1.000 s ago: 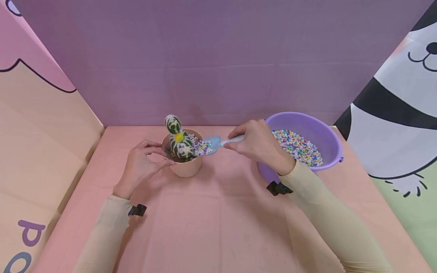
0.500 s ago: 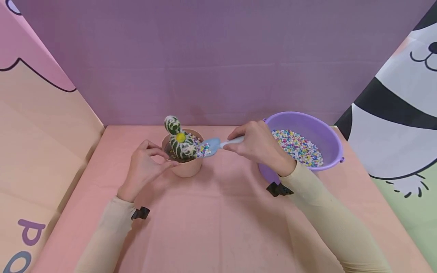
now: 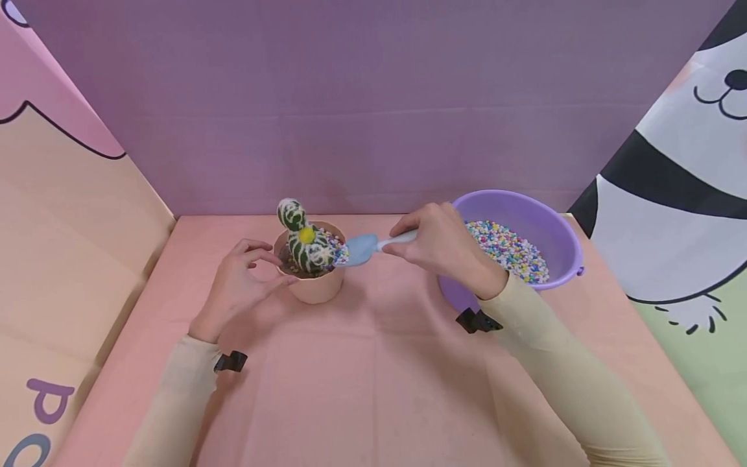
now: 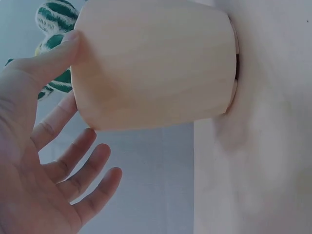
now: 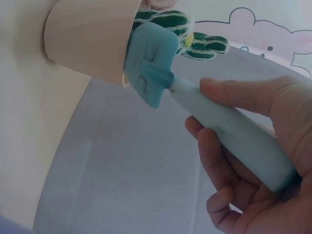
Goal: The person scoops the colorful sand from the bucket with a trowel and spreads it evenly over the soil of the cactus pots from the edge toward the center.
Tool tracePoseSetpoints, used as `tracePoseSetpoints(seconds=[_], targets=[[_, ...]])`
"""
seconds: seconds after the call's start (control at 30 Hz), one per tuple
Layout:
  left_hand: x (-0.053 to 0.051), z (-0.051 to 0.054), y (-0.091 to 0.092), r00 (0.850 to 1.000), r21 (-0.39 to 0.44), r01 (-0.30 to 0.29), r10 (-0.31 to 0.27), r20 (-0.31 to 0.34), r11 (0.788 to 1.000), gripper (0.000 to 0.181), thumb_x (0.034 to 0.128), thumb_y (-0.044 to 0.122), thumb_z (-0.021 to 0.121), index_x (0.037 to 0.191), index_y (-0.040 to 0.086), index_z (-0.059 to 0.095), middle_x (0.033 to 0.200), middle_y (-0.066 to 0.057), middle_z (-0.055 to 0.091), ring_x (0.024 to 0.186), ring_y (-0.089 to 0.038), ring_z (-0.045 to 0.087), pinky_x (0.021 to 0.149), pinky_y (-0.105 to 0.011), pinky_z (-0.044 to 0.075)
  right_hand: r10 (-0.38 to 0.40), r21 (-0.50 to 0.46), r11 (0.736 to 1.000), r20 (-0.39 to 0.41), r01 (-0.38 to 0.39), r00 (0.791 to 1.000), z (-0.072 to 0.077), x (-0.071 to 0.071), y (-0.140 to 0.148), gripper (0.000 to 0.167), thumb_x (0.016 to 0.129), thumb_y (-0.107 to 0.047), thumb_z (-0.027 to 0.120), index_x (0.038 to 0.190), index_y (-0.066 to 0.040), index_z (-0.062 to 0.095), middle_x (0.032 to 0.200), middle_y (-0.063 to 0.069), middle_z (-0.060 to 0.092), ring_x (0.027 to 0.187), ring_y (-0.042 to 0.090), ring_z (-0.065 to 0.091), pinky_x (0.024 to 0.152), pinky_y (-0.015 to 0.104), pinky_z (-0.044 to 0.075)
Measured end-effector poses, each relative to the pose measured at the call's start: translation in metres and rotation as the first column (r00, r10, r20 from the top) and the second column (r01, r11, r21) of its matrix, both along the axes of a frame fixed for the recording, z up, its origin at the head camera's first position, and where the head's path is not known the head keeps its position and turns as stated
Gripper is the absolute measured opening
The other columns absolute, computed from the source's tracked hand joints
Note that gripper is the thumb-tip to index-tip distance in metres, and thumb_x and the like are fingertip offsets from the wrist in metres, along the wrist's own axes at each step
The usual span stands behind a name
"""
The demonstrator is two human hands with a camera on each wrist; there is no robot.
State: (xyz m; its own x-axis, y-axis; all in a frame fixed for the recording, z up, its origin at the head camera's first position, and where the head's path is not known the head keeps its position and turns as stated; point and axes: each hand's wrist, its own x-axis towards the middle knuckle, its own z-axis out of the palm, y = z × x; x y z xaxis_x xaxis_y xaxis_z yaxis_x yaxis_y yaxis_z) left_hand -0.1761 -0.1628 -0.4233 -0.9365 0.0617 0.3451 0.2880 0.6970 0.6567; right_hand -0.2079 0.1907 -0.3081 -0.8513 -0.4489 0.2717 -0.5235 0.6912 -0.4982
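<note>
A cactus (image 3: 312, 254) with a yellow flower stands in a peach flowerpot (image 3: 317, 290), leaning left. My left hand (image 3: 236, 285) holds the pot's rim at the left between thumb and index finger; the other fingers (image 4: 95, 165) are spread beside it in the left wrist view. My right hand (image 3: 440, 246) grips the pale handle of a small blue shovel (image 3: 362, 249). The shovel's blade is tilted over the pot's right rim, with some colored pebbles at its tip. In the right wrist view the blade (image 5: 155, 53) hides part of the cactus. Colored pebbles (image 3: 334, 241) lie on the soil.
A purple bucket (image 3: 543, 237) with many colored pebbles (image 3: 508, 253) stands to the right, partly behind my right hand and forearm. The pink tabletop (image 3: 350, 383) ends at a purple backdrop (image 3: 373, 117). Printed panels flank both sides.
Pebbles have slid off the shovel's blade into the pot, leaving fewer on it. The blade has tipped more toward the pot. My left hand has stayed at the rim, shifting slightly.
</note>
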Motion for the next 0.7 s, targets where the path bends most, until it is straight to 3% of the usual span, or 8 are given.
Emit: tracePoseSetpoints(seconds=[0.3,0.7], targets=[[0.001,0.001,0.003,1.0,-0.005,-0.011,0.011,0.011,1.0,0.034,0.0765,0.033,0.098,0.091,0.008,0.08,0.122,-0.015,0.063,0.118,-0.036,0.062,0.099,-0.057,0.053,0.001,0.002,1.0,0.019,-0.001,1.0,0.004,0.004,0.001,0.022,0.083,-0.028,0.09,0.095,-0.011,0.087,0.088,0.001,0.083,0.064,0.012,0.07,0.059,0.031,0.053],[0.003,-0.003,0.015,0.998,0.005,-0.055,0.055,-0.037,0.998,0.038,0.0693,0.032,0.102,0.083,0.006,0.078,0.108,-0.012,0.052,0.098,-0.03,0.054,0.081,-0.036,0.04,0.004,0.017,1.0,0.025,-0.005,1.0,0.006,0.007,0.003,0.018,0.082,-0.029,0.09,0.091,-0.014,0.087,0.085,-0.002,0.082,0.063,0.011,0.067,0.06,0.031,0.052]])
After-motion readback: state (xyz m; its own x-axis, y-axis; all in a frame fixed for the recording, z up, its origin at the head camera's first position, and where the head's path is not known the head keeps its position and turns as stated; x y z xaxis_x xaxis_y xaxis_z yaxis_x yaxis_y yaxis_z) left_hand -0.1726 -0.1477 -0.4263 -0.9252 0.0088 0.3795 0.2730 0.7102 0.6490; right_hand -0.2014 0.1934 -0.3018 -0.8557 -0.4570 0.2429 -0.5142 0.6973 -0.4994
